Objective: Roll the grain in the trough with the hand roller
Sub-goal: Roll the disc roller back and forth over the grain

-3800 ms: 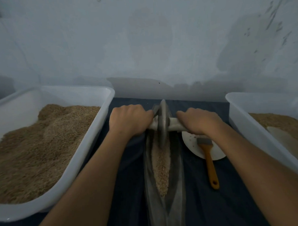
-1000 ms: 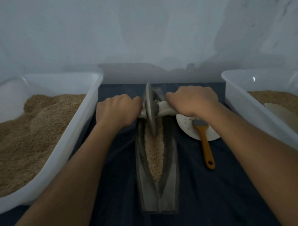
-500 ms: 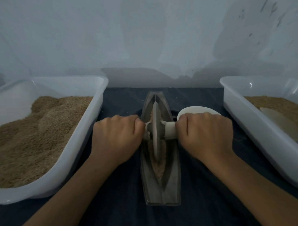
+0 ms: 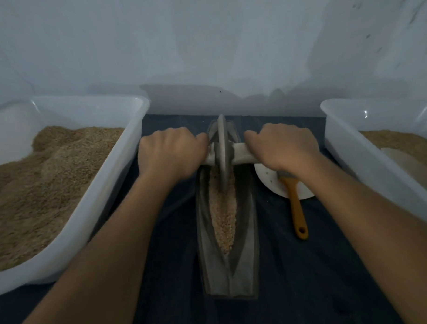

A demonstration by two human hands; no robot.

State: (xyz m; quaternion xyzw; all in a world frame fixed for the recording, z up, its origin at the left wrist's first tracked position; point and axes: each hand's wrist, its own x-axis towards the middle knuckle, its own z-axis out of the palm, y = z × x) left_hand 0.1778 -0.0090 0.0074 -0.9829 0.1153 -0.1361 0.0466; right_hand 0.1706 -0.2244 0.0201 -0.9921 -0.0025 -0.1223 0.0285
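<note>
Both my arms reach straight out over the dark cloth [image 4: 296,268], knuckles up. My left hand [image 4: 170,155] is curled tight round the left end of the pale handle [image 4: 241,154], my right hand [image 4: 283,148] wrapped round the right end, and the hand roller [image 4: 222,149] stands upright on edge between my fists. Its grey disc sits at the far end of the trough [image 4: 227,265], close to the cloth's back edge by the wall, rim down in the grain [image 4: 222,214]. The trough is a long, narrow, boat-shaped grey channel running from me toward the wall, along the middle of the cloth. The grain lies in a tan strip down its groove, tapering to a point at the near end. Beside my right wrist a white plate [image 4: 268,177] carries an orange-handled brush [image 4: 297,207]. A white tub [image 4: 125,150] of grain sits along the left edge, another white tub [image 4: 347,137] along the right.
</note>
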